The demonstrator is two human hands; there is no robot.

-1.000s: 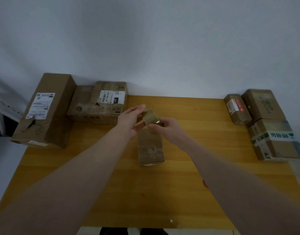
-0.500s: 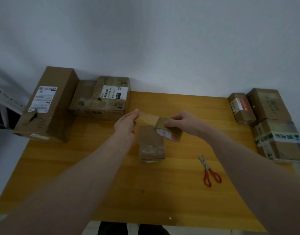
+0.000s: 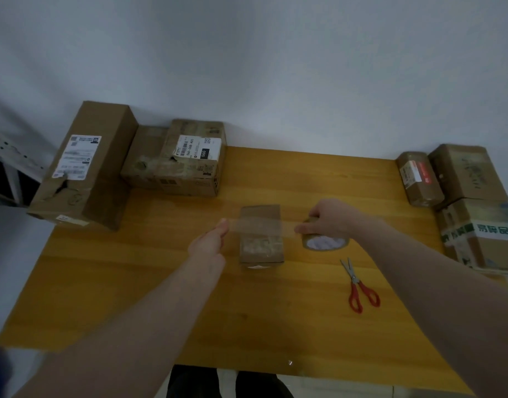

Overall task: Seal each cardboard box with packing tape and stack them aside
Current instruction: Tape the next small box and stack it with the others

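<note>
A small cardboard box lies in the middle of the wooden table. A clear strip of tape stretches across the box's top from left to right. My left hand is just left of the box and pinches the free end of the strip. Right of the box, my right hand grips the roll of packing tape from above.
Red-handled scissors lie right of the box. A tall box and two labelled boxes stand at the back left. Three more boxes sit along the right edge. A wall rises behind the table.
My hands have drawn apart and come down, pulling a longer strip of tape out across the top of the small box. The roll moved right.
</note>
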